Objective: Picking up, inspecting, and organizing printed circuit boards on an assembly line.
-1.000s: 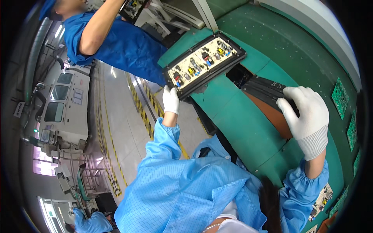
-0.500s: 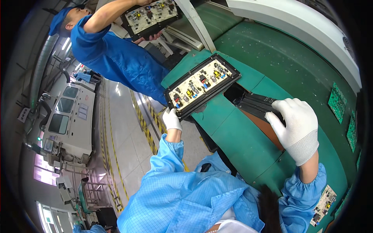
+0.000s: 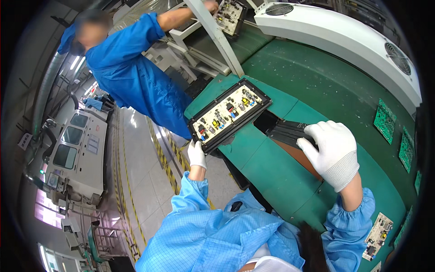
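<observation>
My left hand (image 3: 196, 154), in a white glove, grips the near corner of a black tray (image 3: 229, 115) that carries a pale circuit board with small coloured parts. The tray lies tilted over the edge of the green bench (image 3: 317, 86). My right hand (image 3: 333, 147), also gloved, rests on a stack of black trays (image 3: 286, 130) sitting in a rectangular opening in the bench top. Both my sleeves are light blue.
A person in a dark blue coat (image 3: 136, 81) stands at the left, lifting another board (image 3: 230, 16) near a white frame post (image 3: 215, 34). A white fan unit (image 3: 344, 41) runs along the bench's far side. Small green boards (image 3: 386, 119) and a pale board (image 3: 377, 235) lie at the right.
The view has shifted, so the tray and my hands sit lower in the picture. The other person's raised board has moved right and further up. My grips are unchanged.
</observation>
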`<state>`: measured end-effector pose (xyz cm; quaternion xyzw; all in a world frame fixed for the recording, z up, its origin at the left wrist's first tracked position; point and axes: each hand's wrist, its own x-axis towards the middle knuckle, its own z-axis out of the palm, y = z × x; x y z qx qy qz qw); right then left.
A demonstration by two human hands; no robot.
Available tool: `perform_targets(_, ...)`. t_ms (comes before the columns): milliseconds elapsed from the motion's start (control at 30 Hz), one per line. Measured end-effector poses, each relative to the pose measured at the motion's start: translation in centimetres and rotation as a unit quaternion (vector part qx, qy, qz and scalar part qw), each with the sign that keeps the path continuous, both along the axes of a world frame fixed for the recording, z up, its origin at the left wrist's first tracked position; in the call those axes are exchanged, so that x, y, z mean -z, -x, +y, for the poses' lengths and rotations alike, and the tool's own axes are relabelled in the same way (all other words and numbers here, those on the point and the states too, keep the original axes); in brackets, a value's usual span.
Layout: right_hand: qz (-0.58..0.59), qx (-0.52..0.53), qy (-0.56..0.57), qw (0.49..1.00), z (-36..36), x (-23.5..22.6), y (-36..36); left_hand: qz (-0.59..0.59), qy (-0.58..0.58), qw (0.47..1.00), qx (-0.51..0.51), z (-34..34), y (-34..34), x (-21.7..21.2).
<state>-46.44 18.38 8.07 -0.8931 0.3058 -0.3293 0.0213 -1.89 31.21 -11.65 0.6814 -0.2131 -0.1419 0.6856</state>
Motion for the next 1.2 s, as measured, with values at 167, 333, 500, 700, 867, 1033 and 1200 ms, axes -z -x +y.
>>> perform_targets(167, -0.004, 0.001, 0.001, 1.000, 0.1, 0.0, 0.1, -0.011, 0.002, 1.000, 0.022, 0.1, 0.3, 0.1)
perform_targets(333, -0.016, 0.002, 0.005, 1.000, 0.0, 0.0, 0.1, 0.000, 0.002, 1.000, 0.012, 0.1, 0.2, 0.5)
perform_targets(500, -0.002, -0.002, 0.000, 1.000, 0.0, 0.1, 0.1, -0.016, -0.001, 1.000, -0.006, 0.1, 0.3, 0.5)
perform_targets(700, 0.005, 0.000, -0.003, 1.000, 0.0, 0.2, 0.1, -0.027, -0.004, 1.000, 0.009, 0.1, 0.5, 0.4)
perform_targets(867, 0.009, 0.001, 0.001, 1.000, 0.0, 0.1, 0.0, -0.033, -0.008, 0.999, -0.006, 0.0, 0.4, 0.7)
perform_targets(1033, 0.013, 0.006, -0.007, 1.000, 0.1, -0.1, 0.0, 0.006, 0.007, 1.000, 0.025, 0.2, 0.1, 0.6)
perform_targets(1200, 0.027, -0.001, -0.005, 1.000, -0.2, 0.1, 0.1, -0.121, -0.087, 0.988, -0.045, 0.8, 0.9, -0.4)
